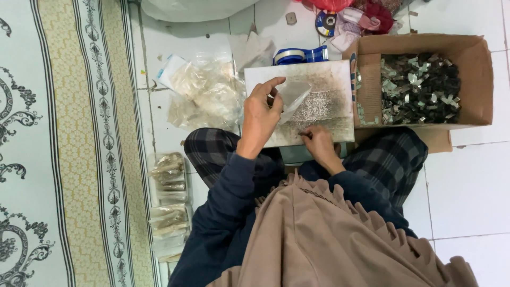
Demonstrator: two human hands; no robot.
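Two hands work over a worn white rectangular board resting on the lap, its right edge touching an open brown cardboard box of small shiny metal pieces. Crumpled clear plastic bags crowd the board's left edge. The left hand, wrist bent upward, pinches a small clear plastic bag above the board. The right hand curls at the near edge, fingertips pinched together; what they grip is too small to tell.

A board lies on the lap, cardboard box right, bags left.
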